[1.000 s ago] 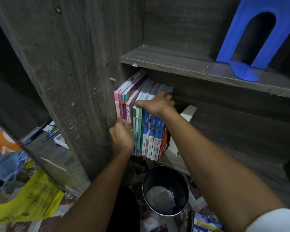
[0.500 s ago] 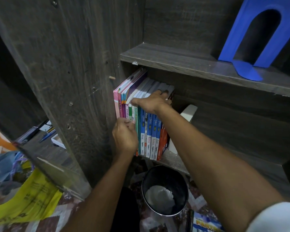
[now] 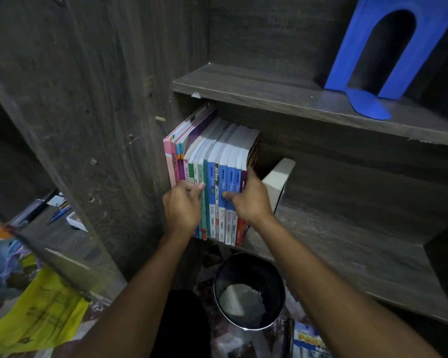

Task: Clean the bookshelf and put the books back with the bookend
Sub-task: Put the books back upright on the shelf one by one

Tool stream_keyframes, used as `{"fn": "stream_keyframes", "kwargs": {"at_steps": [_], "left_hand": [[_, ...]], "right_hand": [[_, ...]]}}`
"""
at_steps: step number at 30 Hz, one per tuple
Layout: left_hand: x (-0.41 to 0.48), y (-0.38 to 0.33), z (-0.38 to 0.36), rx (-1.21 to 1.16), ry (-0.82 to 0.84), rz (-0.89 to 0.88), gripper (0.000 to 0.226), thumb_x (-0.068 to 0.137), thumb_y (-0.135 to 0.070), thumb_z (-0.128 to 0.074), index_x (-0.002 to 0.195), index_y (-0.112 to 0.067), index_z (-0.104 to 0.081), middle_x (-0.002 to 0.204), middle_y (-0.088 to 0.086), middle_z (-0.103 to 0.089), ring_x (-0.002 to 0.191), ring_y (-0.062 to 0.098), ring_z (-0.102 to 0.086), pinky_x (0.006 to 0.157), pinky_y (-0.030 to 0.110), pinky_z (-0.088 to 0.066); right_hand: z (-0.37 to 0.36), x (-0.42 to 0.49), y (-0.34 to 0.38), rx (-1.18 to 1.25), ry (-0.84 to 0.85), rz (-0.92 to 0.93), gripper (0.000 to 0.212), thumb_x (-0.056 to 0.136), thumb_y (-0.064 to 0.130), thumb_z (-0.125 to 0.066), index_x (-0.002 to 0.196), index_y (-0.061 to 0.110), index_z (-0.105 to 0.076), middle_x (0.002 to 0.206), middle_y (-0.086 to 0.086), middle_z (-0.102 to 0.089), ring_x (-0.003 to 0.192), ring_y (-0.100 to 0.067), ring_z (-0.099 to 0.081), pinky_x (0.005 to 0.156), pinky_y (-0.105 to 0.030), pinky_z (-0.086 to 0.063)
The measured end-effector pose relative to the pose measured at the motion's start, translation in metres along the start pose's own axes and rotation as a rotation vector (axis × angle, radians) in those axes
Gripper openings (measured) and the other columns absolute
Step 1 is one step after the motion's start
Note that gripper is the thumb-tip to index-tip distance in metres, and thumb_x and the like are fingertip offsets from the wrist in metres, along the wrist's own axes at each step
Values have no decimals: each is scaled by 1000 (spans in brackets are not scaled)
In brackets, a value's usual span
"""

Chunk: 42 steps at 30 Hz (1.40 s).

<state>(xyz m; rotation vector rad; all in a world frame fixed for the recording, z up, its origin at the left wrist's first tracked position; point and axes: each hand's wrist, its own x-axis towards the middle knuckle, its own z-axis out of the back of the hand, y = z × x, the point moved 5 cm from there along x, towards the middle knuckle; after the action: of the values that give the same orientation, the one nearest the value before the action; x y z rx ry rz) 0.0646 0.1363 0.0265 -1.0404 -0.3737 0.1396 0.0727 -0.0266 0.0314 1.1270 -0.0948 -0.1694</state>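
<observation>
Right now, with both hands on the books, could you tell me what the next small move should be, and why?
Probably slide the white bookend left against the books. The row stands upright with the left hand and right hand on its spines, but a gap separates its right end from the bookend, so nothing else props it.

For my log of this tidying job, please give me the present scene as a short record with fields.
books: upright row on lower shelf, against the side panel
left hand: at the left spines, fingers curled; grip unclear
right hand: holds the row's right end, thumb on spines
blue bookend: on upper shelf, apart from books
white object: leaning, right of the row
black bin: on the floor below
</observation>
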Motion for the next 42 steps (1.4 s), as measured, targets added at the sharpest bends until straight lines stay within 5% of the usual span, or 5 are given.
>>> {"fn": "stream_keyframes", "kwargs": {"at_steps": [4,20,26,37,42], "left_hand": [[-6,4,-5,4,25,61,42,99,-41,-47,72,-11,-60,69,4,-65,63,17,-66,55,30,-54],[-44,-6,-42,86,277,-61,13,92,-9,-56,86,-13,-67,81,0,-66,64,8,-58,51,16,-41],[-61,-9,-51,67,331,-73,13,90,-8,-56,94,-12,-67,82,-1,-64,74,17,-59,55,19,-39],[-114,-22,-78,219,441,-428,52,77,-7,-66,128,-9,-54,122,11,-60,112,28,-56,95,37,-45],[-140,-25,-101,345,511,-618,62,76,-15,-68,134,-10,-46,129,10,-54,119,28,-50,103,44,-42]], "right_hand": [[-7,-14,-28,-54,-19,9,39,94,15,-65,128,23,-48,117,1,-67,84,-4,-63,54,-6,-44],[15,-39,-33,-95,98,-1,40,95,10,-60,134,19,-56,127,0,-66,108,-13,-63,96,-28,-50],[35,-49,-36,-174,81,18,36,93,13,-60,128,22,-59,127,1,-66,102,-16,-67,92,-38,-56],[84,-93,-60,-535,151,18,65,93,20,-62,152,18,-34,154,-4,-38,141,-21,-35,111,-26,-28],[98,-120,-91,-708,159,-46,75,94,27,-61,156,22,-19,165,-3,-14,151,-22,-11,123,-47,-14]]}}
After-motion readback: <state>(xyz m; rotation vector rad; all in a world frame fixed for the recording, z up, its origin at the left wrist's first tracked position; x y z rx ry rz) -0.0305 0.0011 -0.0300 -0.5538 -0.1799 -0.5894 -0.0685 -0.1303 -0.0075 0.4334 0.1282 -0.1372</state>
